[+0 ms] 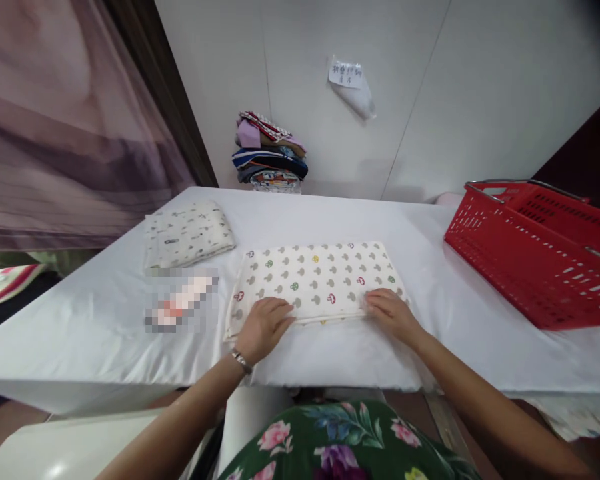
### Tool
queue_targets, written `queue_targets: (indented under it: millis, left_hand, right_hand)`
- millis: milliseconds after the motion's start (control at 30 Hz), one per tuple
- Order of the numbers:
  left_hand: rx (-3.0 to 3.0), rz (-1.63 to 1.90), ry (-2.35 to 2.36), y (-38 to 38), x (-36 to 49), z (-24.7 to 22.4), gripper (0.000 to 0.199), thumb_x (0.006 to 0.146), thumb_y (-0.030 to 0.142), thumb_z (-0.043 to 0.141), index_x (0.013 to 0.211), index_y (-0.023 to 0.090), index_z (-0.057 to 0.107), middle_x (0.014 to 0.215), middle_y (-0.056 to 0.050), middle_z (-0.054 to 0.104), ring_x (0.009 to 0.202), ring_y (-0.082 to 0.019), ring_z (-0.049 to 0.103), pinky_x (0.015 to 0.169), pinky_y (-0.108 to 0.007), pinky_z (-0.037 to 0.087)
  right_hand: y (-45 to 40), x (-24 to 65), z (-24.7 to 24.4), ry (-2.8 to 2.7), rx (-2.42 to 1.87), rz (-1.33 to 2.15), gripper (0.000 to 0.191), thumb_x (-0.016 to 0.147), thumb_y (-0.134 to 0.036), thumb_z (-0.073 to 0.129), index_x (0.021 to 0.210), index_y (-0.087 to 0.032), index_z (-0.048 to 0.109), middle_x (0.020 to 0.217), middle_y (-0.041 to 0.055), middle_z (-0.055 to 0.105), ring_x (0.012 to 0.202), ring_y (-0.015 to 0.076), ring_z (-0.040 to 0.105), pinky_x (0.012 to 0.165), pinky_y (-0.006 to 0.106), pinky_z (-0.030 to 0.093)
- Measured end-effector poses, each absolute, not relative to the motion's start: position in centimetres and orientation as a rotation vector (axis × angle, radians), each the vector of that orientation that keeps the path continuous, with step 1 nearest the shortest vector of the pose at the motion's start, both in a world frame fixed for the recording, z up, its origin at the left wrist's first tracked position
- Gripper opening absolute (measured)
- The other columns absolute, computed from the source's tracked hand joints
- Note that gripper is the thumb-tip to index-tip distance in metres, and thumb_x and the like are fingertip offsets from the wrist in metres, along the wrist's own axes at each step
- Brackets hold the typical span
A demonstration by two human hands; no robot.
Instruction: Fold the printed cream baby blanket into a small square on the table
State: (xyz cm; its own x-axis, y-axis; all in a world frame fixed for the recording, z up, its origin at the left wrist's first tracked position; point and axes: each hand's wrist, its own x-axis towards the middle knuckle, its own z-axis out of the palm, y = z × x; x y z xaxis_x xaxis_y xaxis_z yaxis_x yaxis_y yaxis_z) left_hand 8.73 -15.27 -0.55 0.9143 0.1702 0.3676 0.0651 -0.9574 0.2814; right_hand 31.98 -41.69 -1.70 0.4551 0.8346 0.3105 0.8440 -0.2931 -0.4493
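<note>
In front of me lies a folded white cloth (325, 280) printed with grey, red, green and yellow mushrooms. It forms a flat rectangle of several layers, with its folded front edge toward me. My left hand (265, 327), with a bracelet at the wrist, is closed on that front edge, left of the middle, fingers on top and thumb against the fold. My right hand (393, 315) grips the same cloth near its front right corner, fingers bent together over the top. Its thumb is mostly hidden.
Left on the white-covered table (310, 217) lies another folded cloth (187, 233), beside a pixelated patch (183, 303). A red shopping basket (520, 260) stands at the right. Behind the table is a stack of folded fabrics (270, 150); a paper note (346, 73) hangs on the wall.
</note>
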Motion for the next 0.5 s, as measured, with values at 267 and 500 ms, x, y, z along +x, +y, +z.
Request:
queue_targets:
  millis: [267,500]
  left_hand:
    - [2.790,0.455,0.083,-19.0,12.9,-1.4,0.023,0.085,0.037,0.049,0.094,0.021,0.064,0.091,-0.005,0.060,0.084,-0.018,0.050,0.076,-0.034,0.040]
    - [2.691,0.394,0.189,-18.9,13.4,-1.5,0.016,0.083,0.033,0.053,0.084,0.022,0.065,0.085,-0.002,0.060,0.080,-0.015,0.052,0.074,-0.031,0.039]
  right_hand:
    - [-38.6,29.3,-0.8,-1.650,-2.102,0.084,0.029,0.088,-0.036,0.043,0.103,-0.025,0.065,0.098,0.0073,0.062,0.094,0.0212,0.053,0.082,0.037,0.042]
    - [-38.2,29.7,-1.5,-1.568,-2.057,0.066,0.025,0.088,-0.032,0.044,0.092,-0.024,0.067,0.090,0.0058,0.062,0.085,0.0187,0.053,0.076,0.034,0.044]
